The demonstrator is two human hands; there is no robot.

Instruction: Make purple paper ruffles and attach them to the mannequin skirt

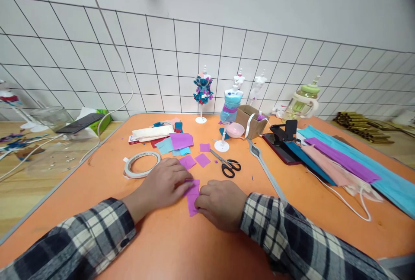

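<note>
Plaid cloth sleeves are seen nearest, over an orange counter. Nearer than the scissors and to their left, a purple piece is laid flat between the two hands. Its upper left part is touched by the left hand, whose thumb and fingers are held close together; its right edge is met by the curled fingers of the right hand. Whether the piece is pinched by either hand cannot be told.

The scissors are laid with black handles slightly parted. Small purple squares are scattered just left of them, and a roll of white tape is set further left. Beyond that roll, left of the scissors, blue and purple scraps are heaped beside a long white packet.

Behind the scissors, a blue-wrapped dress form is stood upright, with a pink bowl and a cardboard box placed to its right. Long coloured strips are spread well to the scissors' right. Farther back, a flower-covered dress form is placed before the gridded wall.
</note>
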